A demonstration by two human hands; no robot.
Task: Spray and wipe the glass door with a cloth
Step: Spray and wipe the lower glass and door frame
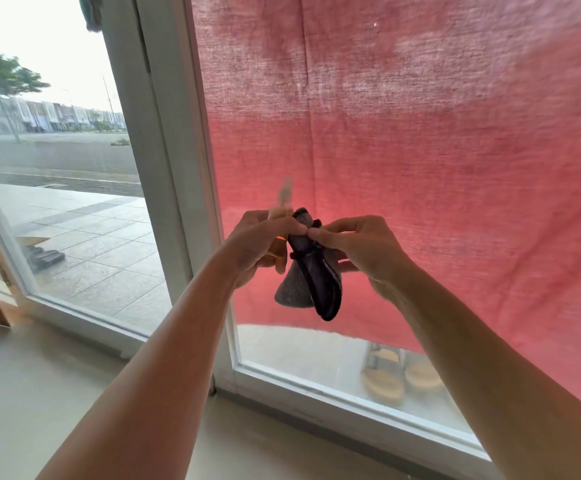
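Observation:
My left hand point(263, 242) grips a small clear spray bottle point(283, 202) with amber liquid, its nozzle pointing up. A dark grey cloth point(311, 275) hangs between both hands; my right hand point(358, 245) pinches its top edge, and my left fingertips touch the same spot. Both hands are raised in front of the white-framed glass door point(317, 351), whose pane on the right is mostly covered by a red curtain. The lower part of the bottle is hidden inside my left palm.
The red curtain point(420, 150) hangs over the right pane. A second glass door leaf point(74, 237) stands on the left, showing a paved street outside. A pair of sandals point(400, 375) lies outside behind the glass. White door frame point(178, 168) runs between the panes.

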